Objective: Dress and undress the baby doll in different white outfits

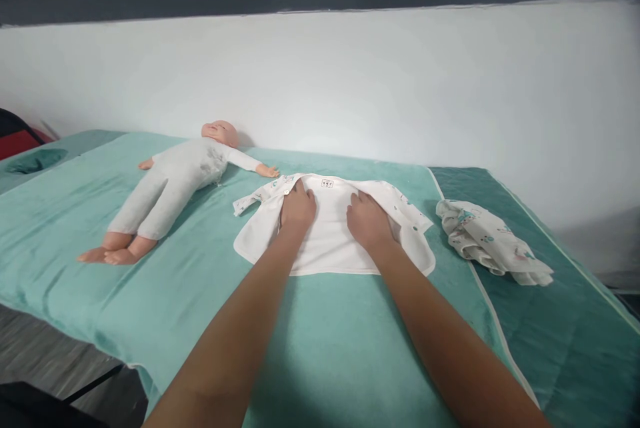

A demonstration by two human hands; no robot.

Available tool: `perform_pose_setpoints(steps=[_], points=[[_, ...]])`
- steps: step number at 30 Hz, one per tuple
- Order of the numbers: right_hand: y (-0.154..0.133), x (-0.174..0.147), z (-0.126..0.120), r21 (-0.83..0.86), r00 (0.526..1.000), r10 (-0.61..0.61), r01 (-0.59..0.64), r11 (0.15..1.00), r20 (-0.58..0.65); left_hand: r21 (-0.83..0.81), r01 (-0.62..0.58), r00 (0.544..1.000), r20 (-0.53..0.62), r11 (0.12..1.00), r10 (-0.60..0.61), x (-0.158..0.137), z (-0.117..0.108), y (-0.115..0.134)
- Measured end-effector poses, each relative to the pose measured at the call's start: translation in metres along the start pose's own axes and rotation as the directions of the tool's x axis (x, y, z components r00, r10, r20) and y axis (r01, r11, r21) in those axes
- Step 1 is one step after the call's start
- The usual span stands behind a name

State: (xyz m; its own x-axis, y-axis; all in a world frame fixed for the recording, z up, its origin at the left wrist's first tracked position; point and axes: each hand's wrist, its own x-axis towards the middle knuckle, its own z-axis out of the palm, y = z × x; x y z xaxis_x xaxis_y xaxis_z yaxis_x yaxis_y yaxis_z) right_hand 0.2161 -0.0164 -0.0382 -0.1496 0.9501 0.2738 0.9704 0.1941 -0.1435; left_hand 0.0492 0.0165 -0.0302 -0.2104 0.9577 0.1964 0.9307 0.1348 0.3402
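A white baby shirt (330,241) with a small printed pattern lies spread on its back, its front opened and the label at the neckline showing. My left hand (299,207) is closed at the edge of the left front flap, close to a snap. Opposite it, my right hand (369,220) has curled fingers at the right front flap, partly tucked beneath the cloth. Some fingertips of both hands are hidden. Left of the shirt, a baby doll (185,168) in a white body suit lies on its back, one arm stretched toward the sleeve.
A crumpled white patterned cloth (490,238) rests to the right on the darker green part of the cover. The light green cover (350,341) spreads over the table, which stands against a white wall (320,81). A red and black object (17,138) shows at far left.
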Motion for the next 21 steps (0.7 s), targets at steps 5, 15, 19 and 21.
perform_pose_setpoints(steps=[5,15,19,21], points=[[-0.010,0.001,0.006,0.083,0.989,-0.116,0.109,0.991,0.093,0.028,0.006,1.000,0.022,1.000,-0.007,0.001,0.001,0.001],[-0.007,0.008,0.012,0.154,0.984,-0.011,-0.017,0.988,0.179,0.027,0.021,0.997,0.079,0.999,-0.023,0.010,0.006,0.004],[-0.008,0.007,0.014,0.163,0.984,0.009,-0.038,0.986,0.181,-0.012,0.012,0.996,0.085,1.000,-0.011,0.012,0.004,0.006],[-0.008,0.007,0.014,0.164,0.984,0.013,-0.043,0.985,0.178,-0.039,-0.009,0.996,0.088,0.999,0.013,0.007,0.001,0.007]])
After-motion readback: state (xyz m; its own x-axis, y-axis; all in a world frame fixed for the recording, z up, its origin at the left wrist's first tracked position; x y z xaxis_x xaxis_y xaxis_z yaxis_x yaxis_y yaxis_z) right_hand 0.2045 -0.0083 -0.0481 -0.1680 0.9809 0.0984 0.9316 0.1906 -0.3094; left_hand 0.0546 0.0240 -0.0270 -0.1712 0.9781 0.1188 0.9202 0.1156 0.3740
